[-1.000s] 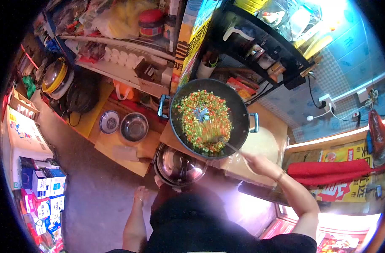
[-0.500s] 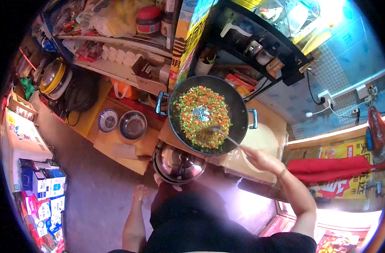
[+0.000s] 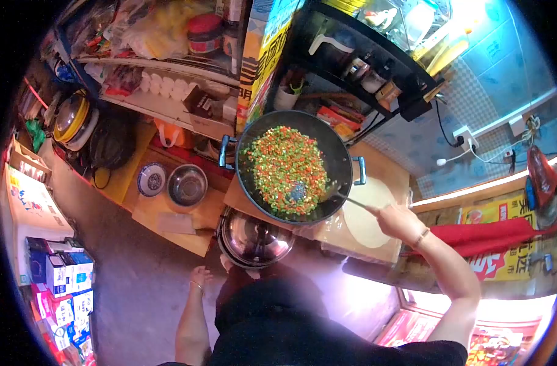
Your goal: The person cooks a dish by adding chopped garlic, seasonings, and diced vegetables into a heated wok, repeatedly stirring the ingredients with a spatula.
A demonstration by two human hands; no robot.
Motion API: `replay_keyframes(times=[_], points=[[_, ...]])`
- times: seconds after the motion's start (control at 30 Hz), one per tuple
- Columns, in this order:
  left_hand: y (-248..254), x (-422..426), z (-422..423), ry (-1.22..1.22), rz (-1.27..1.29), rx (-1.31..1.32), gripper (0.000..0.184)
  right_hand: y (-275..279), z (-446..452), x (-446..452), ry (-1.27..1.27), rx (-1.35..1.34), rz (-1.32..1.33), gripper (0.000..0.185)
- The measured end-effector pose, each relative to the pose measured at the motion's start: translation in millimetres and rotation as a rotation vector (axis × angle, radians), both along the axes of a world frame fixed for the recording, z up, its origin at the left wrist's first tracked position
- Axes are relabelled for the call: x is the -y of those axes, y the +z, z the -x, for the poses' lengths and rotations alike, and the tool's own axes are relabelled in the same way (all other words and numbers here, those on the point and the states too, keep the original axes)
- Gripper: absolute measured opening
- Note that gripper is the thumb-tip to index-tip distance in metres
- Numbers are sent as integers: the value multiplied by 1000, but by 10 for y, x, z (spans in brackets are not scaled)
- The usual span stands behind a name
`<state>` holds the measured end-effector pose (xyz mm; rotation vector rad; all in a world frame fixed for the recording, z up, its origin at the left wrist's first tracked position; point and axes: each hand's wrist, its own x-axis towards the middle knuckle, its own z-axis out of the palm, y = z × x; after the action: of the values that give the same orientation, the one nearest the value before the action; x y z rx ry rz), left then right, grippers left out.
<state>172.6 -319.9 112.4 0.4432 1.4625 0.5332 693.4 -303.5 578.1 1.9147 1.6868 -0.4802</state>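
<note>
Two bowls (image 3: 187, 185) near wok (image 3: 337, 149), lidded pot (image 3: 245, 236) in front, seemingly a cleaver (image 3: 176, 224)

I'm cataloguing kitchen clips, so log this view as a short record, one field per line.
right hand: holds a long-handled utensil
left hand: low, apart from the wok, nothing visible in it
wok: dark, two-handled
contents: chopped green and red pieces
left of wok: metal bowl, patterned bowl

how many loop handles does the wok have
2: one handle on the picture-left side of the wok, the other handle on its picture-right side; both show plainly.
</note>
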Motion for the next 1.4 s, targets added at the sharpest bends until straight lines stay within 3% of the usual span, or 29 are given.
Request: replay_keyframes(times=[0.03,0.1,0.23,0.3,0.37,0.43,0.5,0.6,0.63,0.7,0.73,0.8,0.83,0.9,1.03,1.1,1.17,1.33,1.4], points=[[-8,-1,6,6,-3,4,27,-157,-56,-107,6,4,-3,48],[-51,70,4,11,-27,6,30,-619,-229,-345,131,-44,-286,46],[-310,269,103,-194,-122,-73,31,-569,-51,-476,49,-41,-279,47],[-268,422,75,281,-9,156,28,-416,67,-317,-748,-606,-155,42],[-467,534,156,211,46,111,27,-673,-61,-244,-1170,-934,-184,45],[-658,623,303,135,101,60,26,-983,-59,-368,-1333,-1074,-347,45],[-756,663,417,154,157,159,26,-1211,-93,-645,-1417,-1342,-338,45],[-257,512,262,241,73,12,25,-1195,170,-1028,-1155,-1289,-231,46],[-153,469,242,239,74,7,25,-1212,213,-1098,-1037,-1187,-223,46],[0,389,219,225,110,-54,25,-1220,259,-1151,-528,-864,-208,48],[49,327,177,217,115,-61,25,-1299,205,-1119,-540,-868,-204,48],[161,282,160,36,-38,-129,24,-1514,50,-982,238,-632,-480,45],[-6,287,209,25,-32,-138,24,-1269,99,-946,224,-524,-281,49],[-533,254,248,42,38,42,23,-968,58,-844,291,-348,-147,51],[-56,-1,45,-8,48,-19,23,-402,-68,-456,236,-182,-74,51],[143,-72,-11,46,13,57,23,-126,2,-173,30,-399,13,49],[148,-94,-41,42,0,46,24,-318,-29,110,-3,-547,-11,48],[167,-69,54,-115,19,-63,24,-998,327,-38,-223,-398,-145,46],[213,-11,74,-129,-81,-143,24,-1116,308,-149,-183,-509,-445,49]])
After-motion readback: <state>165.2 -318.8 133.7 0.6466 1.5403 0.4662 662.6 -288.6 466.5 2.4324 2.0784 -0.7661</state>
